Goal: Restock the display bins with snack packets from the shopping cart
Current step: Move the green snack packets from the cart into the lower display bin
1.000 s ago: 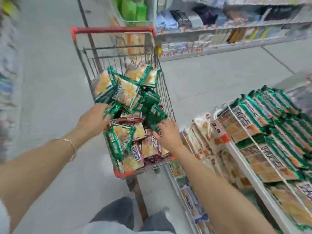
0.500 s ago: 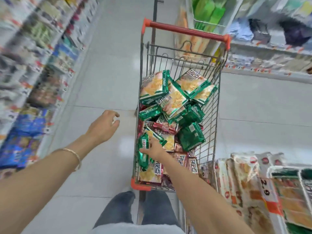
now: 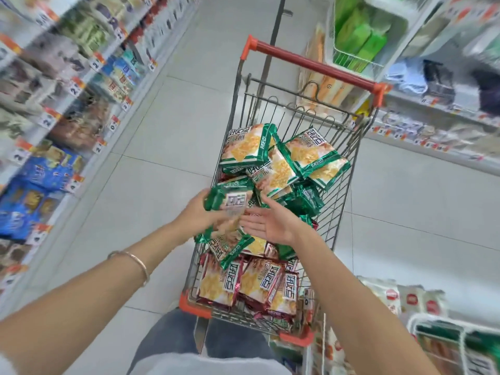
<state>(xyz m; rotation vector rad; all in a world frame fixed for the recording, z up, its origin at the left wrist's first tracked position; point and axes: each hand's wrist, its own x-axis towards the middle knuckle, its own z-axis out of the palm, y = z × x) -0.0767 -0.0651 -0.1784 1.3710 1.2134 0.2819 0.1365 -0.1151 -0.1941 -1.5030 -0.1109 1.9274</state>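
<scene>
A wire shopping cart (image 3: pixel 349 169) with a red handle stands in the aisle ahead of me, piled with green-edged and red-edged snack packets (image 3: pixel 273 169). My left hand (image 3: pixel 200 212) holds a green-edged snack packet (image 3: pixel 230 209) from its left side, above the cart's near half. My right hand (image 3: pixel 273 226) is beside it with the palm up and fingers straight, touching the packet's right edge. Red-edged packets (image 3: pixel 243 282) lie at the cart's near end. Display bins (image 3: pixel 443 345) with packets show at the lower right corner.
Stocked shelves (image 3: pixel 62 104) with price tags line the aisle on the left. More shelving (image 3: pixel 422 85) and a white wire basket of green packs (image 3: pixel 359 41) stand behind the cart on the right. Grey tile floor (image 3: pixel 167 147) lies left of the cart.
My left hand came in from the open floor to the cart and now holds a green packet. My right hand rose from the pile and opened palm up beside it. The view shifted left.
</scene>
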